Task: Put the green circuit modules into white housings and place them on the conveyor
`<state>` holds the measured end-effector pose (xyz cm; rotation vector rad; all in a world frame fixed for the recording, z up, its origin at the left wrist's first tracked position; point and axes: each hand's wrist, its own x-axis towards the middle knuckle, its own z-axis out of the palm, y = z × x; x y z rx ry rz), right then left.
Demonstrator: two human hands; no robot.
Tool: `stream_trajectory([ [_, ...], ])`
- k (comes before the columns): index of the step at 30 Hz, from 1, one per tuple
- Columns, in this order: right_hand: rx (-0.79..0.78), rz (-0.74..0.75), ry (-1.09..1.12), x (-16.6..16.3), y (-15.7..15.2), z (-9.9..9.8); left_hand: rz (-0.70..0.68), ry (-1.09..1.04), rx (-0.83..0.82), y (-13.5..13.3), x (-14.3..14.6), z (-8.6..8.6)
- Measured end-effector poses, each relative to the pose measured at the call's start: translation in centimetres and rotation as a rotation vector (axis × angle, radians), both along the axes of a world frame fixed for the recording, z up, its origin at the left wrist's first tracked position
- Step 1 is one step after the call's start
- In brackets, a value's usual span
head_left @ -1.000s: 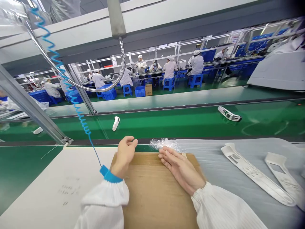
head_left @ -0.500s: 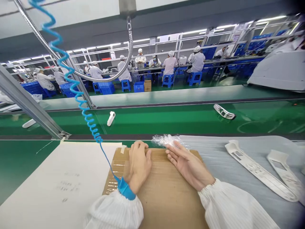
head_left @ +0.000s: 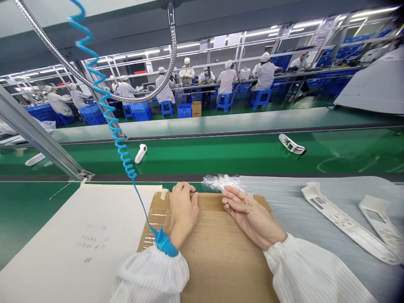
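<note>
A brown cardboard sheet with clear tape at its left side lies in front of me. My left hand rests palm down at its far edge, fingers bent over that edge and thumb apart; nothing shows in it. A blue wrist strap with a coiled cord sits on that wrist. My right hand is over the cardboard's right side, palm turned inward, fingers extended and loosely together, with no object visible in it. Just beyond its fingertips lies crumpled clear plastic film.
Two long white plastic housings lie on grey foam sheeting at right. White paper covers the left. Beyond runs a green conveyor belt carrying white parts. The coiled blue cord hangs at left. Co-workers sit far behind.
The white parts on the belt have shifted left. My right hand has turned slightly, its thumb now closer to the fingers. My left hand stays nearly in place, and the view has tilted a little.
</note>
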<state>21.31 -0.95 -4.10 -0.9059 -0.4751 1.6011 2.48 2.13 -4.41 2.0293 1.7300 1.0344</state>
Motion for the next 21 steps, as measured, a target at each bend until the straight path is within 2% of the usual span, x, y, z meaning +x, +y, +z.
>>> stream_trajectory([
  [13, 0.015, 0.035, -0.077, 0.07, -0.32, 0.14, 0.017, -0.022, 0.006, 0.00, -0.11, 0.29],
  [21, 0.036, 0.025, -0.086, -0.30, -0.56, 0.23, -0.044, -0.076, 0.029, -0.13, -0.19, 0.58],
])
